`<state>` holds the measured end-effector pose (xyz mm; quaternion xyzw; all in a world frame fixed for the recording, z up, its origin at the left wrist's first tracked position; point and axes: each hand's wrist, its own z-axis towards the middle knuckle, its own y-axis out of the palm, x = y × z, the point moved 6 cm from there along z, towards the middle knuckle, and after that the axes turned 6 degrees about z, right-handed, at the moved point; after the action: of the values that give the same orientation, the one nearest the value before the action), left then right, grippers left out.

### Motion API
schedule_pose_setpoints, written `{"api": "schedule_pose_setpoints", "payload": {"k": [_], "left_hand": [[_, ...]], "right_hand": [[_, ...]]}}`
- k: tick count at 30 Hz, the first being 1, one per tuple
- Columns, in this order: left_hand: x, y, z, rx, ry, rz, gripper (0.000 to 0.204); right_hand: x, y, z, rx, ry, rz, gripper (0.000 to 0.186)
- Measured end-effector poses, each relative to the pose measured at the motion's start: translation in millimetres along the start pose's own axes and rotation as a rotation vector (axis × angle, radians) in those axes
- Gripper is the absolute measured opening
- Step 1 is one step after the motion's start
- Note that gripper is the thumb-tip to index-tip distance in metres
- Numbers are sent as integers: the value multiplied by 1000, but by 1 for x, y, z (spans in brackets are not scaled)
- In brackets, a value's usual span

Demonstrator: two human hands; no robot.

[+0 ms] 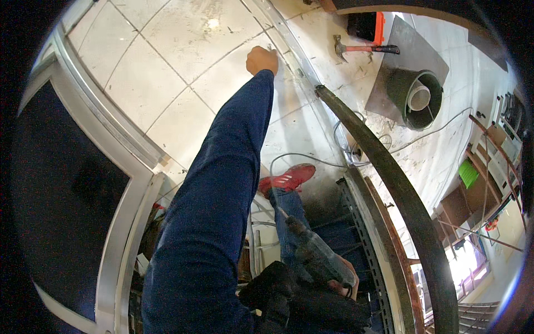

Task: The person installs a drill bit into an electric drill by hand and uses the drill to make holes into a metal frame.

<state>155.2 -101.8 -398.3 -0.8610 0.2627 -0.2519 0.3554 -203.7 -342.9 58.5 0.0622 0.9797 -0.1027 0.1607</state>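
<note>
My left hand (261, 60), at the end of a dark blue sleeve, is curled closed over the white tiles (167, 61), beside a long metal strip (297, 58); what its fingers hold, if anything, is too small to make out. My right hand (345, 283), low at the right of the view, grips a power drill (318, 253), its thin bit pointing up and left toward my red shoe (289, 179). A grey cable (306, 157) runs across the tiles above the shoe. A dark curved bar (378, 161) crosses to the right of the drill.
At upper right are a red-handled hammer (364, 48), an orange-and-black case (378, 28), a grey sheet (389, 50) and a cylindrical duct (406, 106). A framed dark panel (67, 195) stands left. Rusty rods and a green item (468, 173) lie far right.
</note>
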Motion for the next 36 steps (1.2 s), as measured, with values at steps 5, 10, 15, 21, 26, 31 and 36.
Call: {"api": "schedule_pose_setpoints", "payload": {"k": [5, 10, 15, 21, 26, 31, 36], "left_hand": [[-45, -13, 30, -93, 135, -360, 26], [-8, -57, -100, -898, -391, -1589, 13], [22, -230, -242, -904, -287, -2135, 14], [34, -411, -353, -772, -155, -2242, 16], [53, -524, -434, -857, 162, -2307, 17], [61, -603, -510, -769, 406, -2193, 18], [107, -663, -596, -847, 732, -2068, 18]], "right_hand": [[-18, 21, 11, -75, -85, 55, 59], [-63, 24, 6, -71, -269, 37, 63], [-128, 30, -39, -76, -451, -103, 79], [-223, 76, -147, -133, -637, -147, 94], [-270, 87, -258, -268, -850, -17, 91], [-274, 54, -346, -283, -981, 28, 92], [-281, 0, -428, -283, -1052, 147, 88]]}}
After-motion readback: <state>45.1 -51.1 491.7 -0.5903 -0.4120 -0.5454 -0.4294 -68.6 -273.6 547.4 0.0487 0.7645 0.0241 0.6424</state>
